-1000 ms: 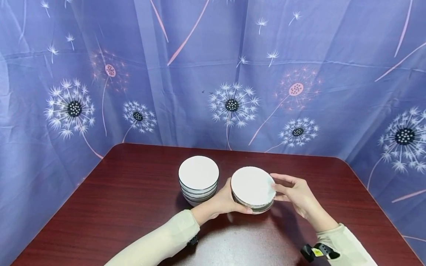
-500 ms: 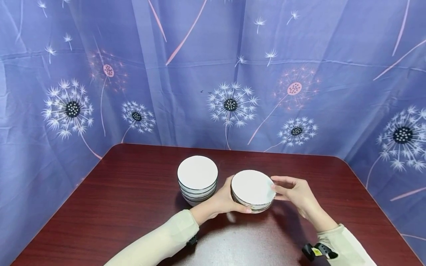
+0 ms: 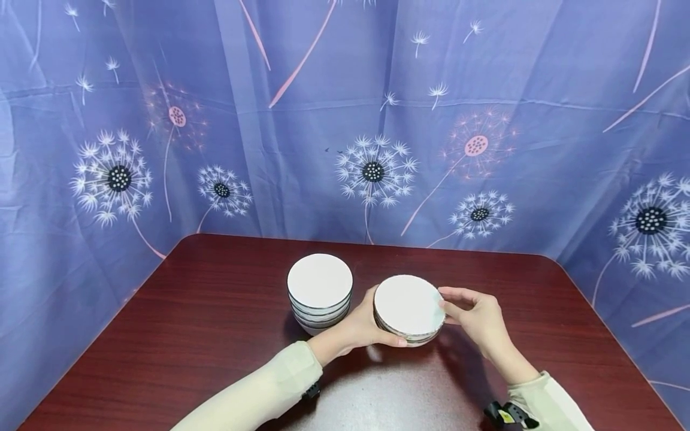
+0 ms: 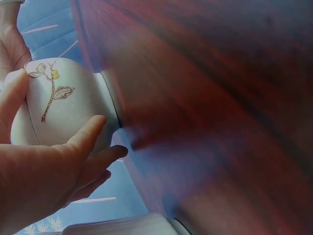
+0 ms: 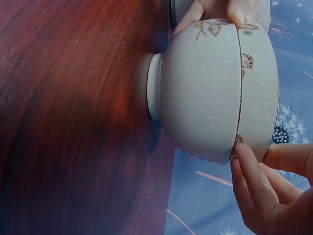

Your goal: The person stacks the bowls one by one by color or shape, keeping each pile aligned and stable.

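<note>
Two white bowls are nested together right of the middle. The upper bowl point(image 3: 408, 304) sits inside the lower bowl point(image 5: 203, 93), which has a small foot and a brown floral sprig. My left hand point(image 3: 360, 322) holds the lower bowl from the left, its thumb across the near side close to where the rims meet. On the opposite side my right hand point(image 3: 480, 317) pinches the upper bowl's edge. In the right wrist view, the thumb point(image 5: 286, 157) is at that rim and fingertips reach the lower bowl's rim line. The lower bowl's foot is right at the table point(image 3: 188, 335).
A stack of several white bowls with dark rims point(image 3: 320, 281) stands just left of the held pair, behind my left wrist. A blue curtain with dandelion prints point(image 3: 302, 149) hangs right behind the table's back edge.
The upper bowl has come down a little and settled deeper into the lower one. My right wrist has shifted slightly; the left hand and the bowl stack stay put.
</note>
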Motion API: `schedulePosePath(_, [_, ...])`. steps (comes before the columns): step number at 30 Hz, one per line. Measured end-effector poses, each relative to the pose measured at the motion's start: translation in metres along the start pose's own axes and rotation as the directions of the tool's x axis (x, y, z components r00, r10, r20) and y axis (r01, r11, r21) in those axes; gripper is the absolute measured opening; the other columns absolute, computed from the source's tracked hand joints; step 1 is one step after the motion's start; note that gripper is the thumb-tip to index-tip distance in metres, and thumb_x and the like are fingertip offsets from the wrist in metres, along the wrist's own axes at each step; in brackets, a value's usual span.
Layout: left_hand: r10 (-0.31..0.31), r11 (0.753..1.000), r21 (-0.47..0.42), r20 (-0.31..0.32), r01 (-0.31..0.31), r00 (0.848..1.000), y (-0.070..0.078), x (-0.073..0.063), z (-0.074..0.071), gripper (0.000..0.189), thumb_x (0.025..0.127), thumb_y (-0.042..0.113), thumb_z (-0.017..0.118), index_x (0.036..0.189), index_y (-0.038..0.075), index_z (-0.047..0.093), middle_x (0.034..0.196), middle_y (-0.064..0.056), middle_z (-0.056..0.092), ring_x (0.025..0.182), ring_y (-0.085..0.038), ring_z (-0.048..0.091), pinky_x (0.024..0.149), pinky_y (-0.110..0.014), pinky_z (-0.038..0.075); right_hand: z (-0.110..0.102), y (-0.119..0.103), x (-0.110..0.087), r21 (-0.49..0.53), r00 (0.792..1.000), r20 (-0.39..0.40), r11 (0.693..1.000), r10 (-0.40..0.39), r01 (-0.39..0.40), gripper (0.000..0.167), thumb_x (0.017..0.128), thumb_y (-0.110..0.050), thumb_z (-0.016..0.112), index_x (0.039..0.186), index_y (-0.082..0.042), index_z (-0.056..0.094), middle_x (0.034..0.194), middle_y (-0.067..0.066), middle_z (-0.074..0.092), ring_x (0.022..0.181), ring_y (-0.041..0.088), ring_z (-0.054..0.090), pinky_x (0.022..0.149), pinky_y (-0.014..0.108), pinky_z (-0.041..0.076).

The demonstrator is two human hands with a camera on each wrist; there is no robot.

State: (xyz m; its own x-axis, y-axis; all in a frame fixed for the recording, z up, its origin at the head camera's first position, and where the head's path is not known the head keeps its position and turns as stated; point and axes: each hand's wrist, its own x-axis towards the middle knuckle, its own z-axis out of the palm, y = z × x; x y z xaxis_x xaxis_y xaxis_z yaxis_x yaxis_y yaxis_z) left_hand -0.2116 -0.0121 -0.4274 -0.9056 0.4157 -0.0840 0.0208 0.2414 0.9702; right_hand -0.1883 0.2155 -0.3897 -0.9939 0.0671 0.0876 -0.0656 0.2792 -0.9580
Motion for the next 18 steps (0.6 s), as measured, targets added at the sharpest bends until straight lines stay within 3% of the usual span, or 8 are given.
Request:
schedulePosePath(11, [0.004, 1.000, -0.015, 0.000, -0.004, 1.000, 0.0007, -0.0031, -0.0014, 0.119, 0.061, 0.013, 0.092, 0.153, 0.017, 0.016, 0.147, -0.008, 0.036, 0.133, -0.027, 0.036, 0.112, -0.052, 0.028, 0.0015, 0.0018, -0.0007, 0.003, 1.000, 0.009, 1.000, -0.019, 0.019, 0.037, 0.088, -0.002, 0.068, 0.122, 0.010, 0.060, 0.113, 0.026, 0.064, 0.078, 0.005, 0.067, 0.067, 0.031, 0.060])
schedulePosePath(18, [-0.052, 0.999, -0.012, -0.002, 0.052, 0.999, 0.0078, -0.0064, -0.0047, 0.127, 0.064, 0.022, 0.091, 0.155, 0.015, 0.003, 0.155, -0.015, 0.021, 0.140, -0.031, 0.024, 0.114, -0.054, 0.023, 0.0007, -0.0004, -0.0017, -0.060, 0.998, 0.019, 0.996, -0.059, 0.060, 0.038, 0.090, 0.000, 0.064, 0.127, 0.007, 0.057, 0.115, 0.029, 0.061, 0.080, 0.004, 0.065, 0.068, 0.031, 0.060])
